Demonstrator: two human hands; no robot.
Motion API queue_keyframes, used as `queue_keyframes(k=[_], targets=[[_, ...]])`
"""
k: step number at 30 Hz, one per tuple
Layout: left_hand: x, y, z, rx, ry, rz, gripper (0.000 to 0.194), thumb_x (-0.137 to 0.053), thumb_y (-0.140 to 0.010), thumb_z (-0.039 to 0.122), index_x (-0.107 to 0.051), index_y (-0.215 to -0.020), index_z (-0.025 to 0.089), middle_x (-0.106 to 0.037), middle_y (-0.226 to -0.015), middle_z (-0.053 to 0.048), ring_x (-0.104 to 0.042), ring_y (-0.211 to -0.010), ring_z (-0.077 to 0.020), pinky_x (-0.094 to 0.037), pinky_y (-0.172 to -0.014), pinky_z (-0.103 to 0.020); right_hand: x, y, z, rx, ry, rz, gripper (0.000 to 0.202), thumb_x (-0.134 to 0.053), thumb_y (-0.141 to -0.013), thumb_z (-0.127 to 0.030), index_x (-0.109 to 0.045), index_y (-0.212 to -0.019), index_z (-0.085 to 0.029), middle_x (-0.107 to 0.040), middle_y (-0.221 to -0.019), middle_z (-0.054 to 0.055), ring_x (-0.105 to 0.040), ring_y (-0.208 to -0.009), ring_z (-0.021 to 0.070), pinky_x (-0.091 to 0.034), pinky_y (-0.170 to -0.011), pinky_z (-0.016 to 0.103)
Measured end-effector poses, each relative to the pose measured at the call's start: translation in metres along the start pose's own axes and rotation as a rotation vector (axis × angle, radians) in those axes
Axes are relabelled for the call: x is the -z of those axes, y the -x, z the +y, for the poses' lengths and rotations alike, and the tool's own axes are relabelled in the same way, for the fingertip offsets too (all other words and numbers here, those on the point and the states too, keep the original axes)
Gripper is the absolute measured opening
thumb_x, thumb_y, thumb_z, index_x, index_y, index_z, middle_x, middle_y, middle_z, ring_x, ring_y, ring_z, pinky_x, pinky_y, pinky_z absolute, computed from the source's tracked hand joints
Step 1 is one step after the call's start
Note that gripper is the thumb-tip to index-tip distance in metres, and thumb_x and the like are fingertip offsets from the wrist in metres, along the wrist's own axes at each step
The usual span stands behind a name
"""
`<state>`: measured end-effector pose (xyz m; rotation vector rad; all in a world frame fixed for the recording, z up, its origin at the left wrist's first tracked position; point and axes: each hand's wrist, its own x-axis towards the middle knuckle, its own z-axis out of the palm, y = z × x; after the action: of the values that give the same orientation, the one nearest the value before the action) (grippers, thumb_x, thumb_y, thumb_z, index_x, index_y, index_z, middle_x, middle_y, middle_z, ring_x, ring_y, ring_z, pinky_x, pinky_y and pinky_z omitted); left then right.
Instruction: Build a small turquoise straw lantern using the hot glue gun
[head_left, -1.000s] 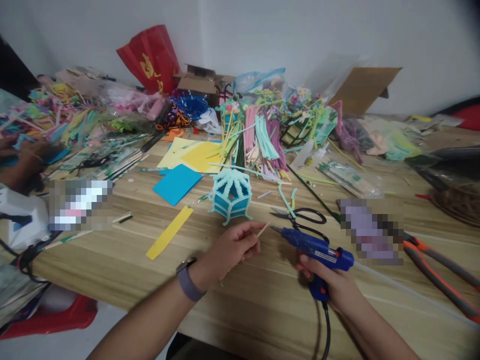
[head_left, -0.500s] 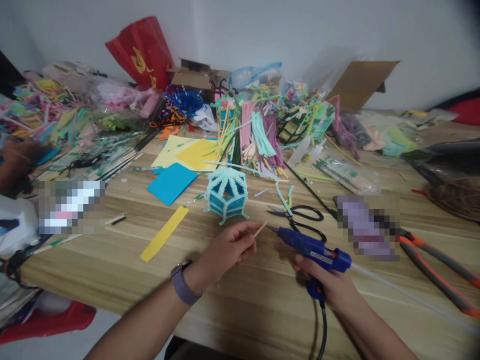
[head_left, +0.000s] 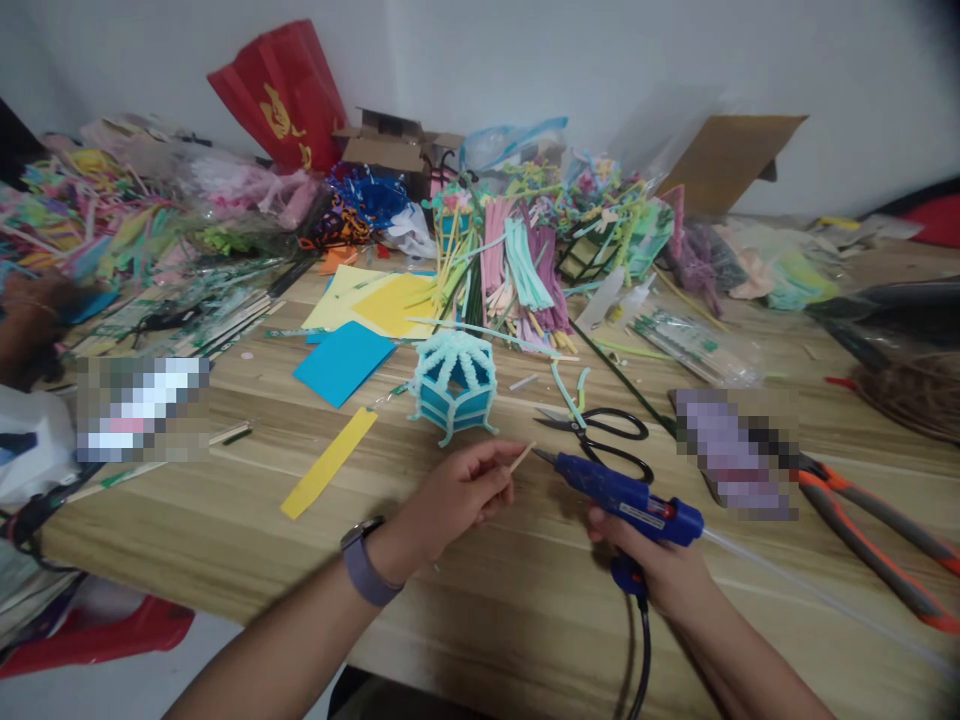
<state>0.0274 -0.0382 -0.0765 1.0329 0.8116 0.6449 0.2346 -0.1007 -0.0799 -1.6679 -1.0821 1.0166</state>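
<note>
Between the thumb and fingers of my left hand (head_left: 457, 495) is a short thin wooden stick (head_left: 523, 457), its tip pointing up and right. My right hand (head_left: 652, 555) grips a blue hot glue gun (head_left: 622, 495), with a clear glue stick (head_left: 795, 580) coming out of its back. The gun's nozzle lies very close to the stick's tip; whether they touch I cannot tell. Just beyond my left hand stands a small lantern (head_left: 454, 390) of pale mint pipe cleaners with blue panels. Black-handled scissors (head_left: 600, 430) lie beyond the glue gun.
Orange-and-grey pliers (head_left: 870, 530) lie at the right. A yellow paper strip (head_left: 330, 465) and blue paper (head_left: 345, 363) are left of the lantern. Bundled pipe cleaners (head_left: 517, 265) and a red bag (head_left: 281, 100) fill the back. Another person's hand (head_left: 34, 310) shows at the far left.
Both hands hold nearly the same pose, stick tip and nozzle still close together. The view has shifted very slightly; nothing was taken up or let go.
</note>
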Motion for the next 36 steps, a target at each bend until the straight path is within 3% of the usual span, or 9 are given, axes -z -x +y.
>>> queue_keyframes(k=[10, 16, 36], targets=[[0.0006, 0.0008, -0.001, 0.011, -0.015, 0.007, 0.048, -0.058, -0.083, 0.037, -0.056, -0.125, 0.014, -0.051, -0.07, 0.003, -0.034, -0.046, -0.0022, -0.02, -0.044, -0.02, 0.0015, -0.0011, 0.0082, -0.022, 0.0, -0.025, 0.038, -0.073, -0.061, -0.055, -0.065, -0.058, -0.018, -0.058, -0.051, 0.002, -0.05, -0.044, 0.0125, -0.039, -0.041, 0.024], [0.0006, 0.0007, -0.0005, 0.007, -0.007, 0.001, 0.049, -0.058, -0.082, 0.036, -0.056, -0.125, 0.014, -0.052, -0.069, 0.004, -0.034, -0.046, -0.0023, -0.021, -0.043, -0.02, 0.0018, -0.0011, 0.0038, 0.028, 0.044, -0.024, 0.036, -0.072, -0.063, -0.052, -0.062, -0.054, -0.019, -0.057, -0.049, 0.002, -0.05, -0.045, 0.0129, -0.04, -0.042, 0.025], [0.0005, -0.0004, -0.0007, -0.009, -0.008, -0.008, 0.046, -0.057, -0.082, 0.034, -0.057, -0.123, 0.013, -0.052, -0.068, 0.004, -0.034, -0.045, -0.0022, -0.02, -0.044, -0.02, 0.0002, 0.0012, 0.0019, -0.013, 0.055, -0.023, 0.039, -0.069, -0.064, -0.053, -0.053, -0.05, -0.019, -0.049, -0.048, -0.001, -0.044, -0.045, 0.0112, -0.037, -0.043, 0.025]])
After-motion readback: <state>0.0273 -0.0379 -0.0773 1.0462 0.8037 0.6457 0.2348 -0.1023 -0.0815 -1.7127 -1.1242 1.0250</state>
